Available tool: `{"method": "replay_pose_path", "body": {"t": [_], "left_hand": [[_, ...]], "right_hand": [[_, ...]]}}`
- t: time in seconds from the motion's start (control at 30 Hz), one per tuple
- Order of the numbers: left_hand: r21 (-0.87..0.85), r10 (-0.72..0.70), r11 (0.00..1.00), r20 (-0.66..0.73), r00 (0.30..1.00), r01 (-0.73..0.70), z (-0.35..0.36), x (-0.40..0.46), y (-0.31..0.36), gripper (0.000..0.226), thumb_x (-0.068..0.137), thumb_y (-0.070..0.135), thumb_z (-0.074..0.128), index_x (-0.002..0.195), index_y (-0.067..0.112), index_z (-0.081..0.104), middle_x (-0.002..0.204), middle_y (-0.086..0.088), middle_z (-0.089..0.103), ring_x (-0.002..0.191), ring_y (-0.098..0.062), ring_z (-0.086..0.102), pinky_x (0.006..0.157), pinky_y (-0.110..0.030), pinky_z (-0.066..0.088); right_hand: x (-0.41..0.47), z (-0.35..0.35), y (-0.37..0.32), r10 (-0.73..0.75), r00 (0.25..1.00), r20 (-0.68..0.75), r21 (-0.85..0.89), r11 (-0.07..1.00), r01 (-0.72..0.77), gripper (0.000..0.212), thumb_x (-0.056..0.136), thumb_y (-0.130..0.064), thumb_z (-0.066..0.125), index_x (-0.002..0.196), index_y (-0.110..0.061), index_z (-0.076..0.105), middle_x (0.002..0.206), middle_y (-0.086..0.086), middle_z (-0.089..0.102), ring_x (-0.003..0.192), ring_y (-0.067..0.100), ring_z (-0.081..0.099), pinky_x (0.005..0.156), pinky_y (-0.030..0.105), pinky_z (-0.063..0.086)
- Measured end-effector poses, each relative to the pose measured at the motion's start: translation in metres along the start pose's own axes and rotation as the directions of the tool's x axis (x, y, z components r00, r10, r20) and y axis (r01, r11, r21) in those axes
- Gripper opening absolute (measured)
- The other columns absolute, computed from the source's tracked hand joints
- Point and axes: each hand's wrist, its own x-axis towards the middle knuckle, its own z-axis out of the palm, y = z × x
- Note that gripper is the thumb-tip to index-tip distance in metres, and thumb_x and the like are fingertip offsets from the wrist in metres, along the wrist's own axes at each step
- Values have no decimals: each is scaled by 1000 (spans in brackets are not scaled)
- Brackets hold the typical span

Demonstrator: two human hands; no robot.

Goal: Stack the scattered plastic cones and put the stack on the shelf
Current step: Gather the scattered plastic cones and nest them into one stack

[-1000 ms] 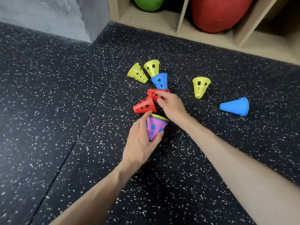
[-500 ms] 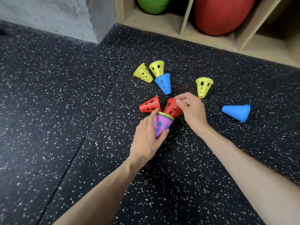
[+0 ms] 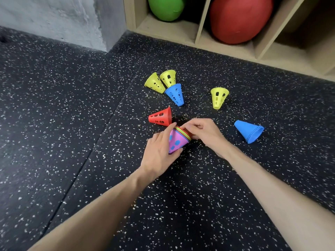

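Down on the black speckled rubber floor (image 3: 72,142), a person's left hand (image 3: 159,153) is wrapped around a stack of nested plastic cones (image 3: 178,140), purple on the outside with blue showing through its holes, thumb under the narrow end and fingers curled over the top. That stack is tilted, wide end pointing up and away, with green, yellow and red rims peeking out. Their right hand (image 3: 204,131) is right at that wide end, fingertips curled and pinching at the rims; can't really tell which cone it's got, the fingers cover it.

Loose ones are scattered just past the hands. A red perforated plastic cone (image 3: 160,117) lies on its side just beside the left fingertips. Further back there's a little cluster: two yellow perforated cones, one on the left (image 3: 155,83) and one behind (image 3: 168,77), plus a blue perforated cone (image 3: 175,94) touching them, tip pointing toward the hands. Another yellow cone (image 3: 218,96) sits on its own off to the right, also tip toward the hands. Right of the hands, a blue stack of cones (image 3: 249,130) lies on its side.

At the back is the light wooden shelf (image 3: 199,26), with a green ball (image 3: 165,8) in one cubby and a big red ball (image 3: 239,17) in the next. Grey concrete wall (image 3: 54,17) on the left.
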Motion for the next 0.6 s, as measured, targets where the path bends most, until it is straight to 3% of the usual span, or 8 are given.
{"method": "replay_pose_path", "body": {"t": [0.13,0.2,0.3,0.37,0.43,0.5,0.6], "left_hand": [[-41,6,999,6,1000,-6,-1,5,5,84,86,39,73,154,42,23,134,7,59,104,-21,52,99,-41,43],[-109,-7,994,-5,1000,7,0,7,10,82,87,34,74,153,40,26,132,6,59,103,-21,52,97,-40,44],[-170,-6,985,-4,1000,6,6,6,20,81,89,30,73,153,39,25,131,6,57,104,-19,50,95,-37,43],[-178,7,984,15,1000,-4,11,5,24,81,90,28,72,153,41,24,131,6,56,103,-18,49,96,-38,44],[-166,18,986,25,1000,-14,17,4,27,80,90,27,70,153,43,24,132,5,56,103,-18,49,97,-39,44],[-126,30,992,22,999,-27,22,4,28,80,90,27,70,155,42,24,130,3,57,103,-20,49,99,-40,43],[-83,31,996,12,999,-30,27,6,27,80,90,28,70,156,40,26,128,0,57,105,-22,49,99,-40,42]], "right_hand": [[-9,-7,2,-42,996,-82,-74,997,36,20,101,-25,60,99,-25,79,95,-14,76,95,4,69,91,35,58],[-14,-14,11,-42,967,-251,-111,994,14,20,99,-26,59,96,-30,78,88,-18,74,86,1,69,87,33,57],[-28,-24,33,20,855,-518,-88,993,-77,17,100,-28,58,97,-34,73,85,-14,72,80,5,68,82,38,58],[-42,-31,47,39,763,-646,-123,980,-154,14,101,-31,58,104,-36,70,96,-9,69,81,-1,61,79,23,51],[-54,-38,58,45,692,-720,-164,959,-233,16,101,-31,57,111,-33,69,108,-1,58,81,-8,53,67,8,36],[-61,-44,69,66,653,-754,-145,954,-264,19,100,-29,60,116,-32,68,113,-2,44,82,3,53,66,17,35],[-61,-52,83,122,649,-751,-96,952,-290,24,97,-27,65,120,-33,68,116,-5,37,94,22,57,79,28,42]]}}
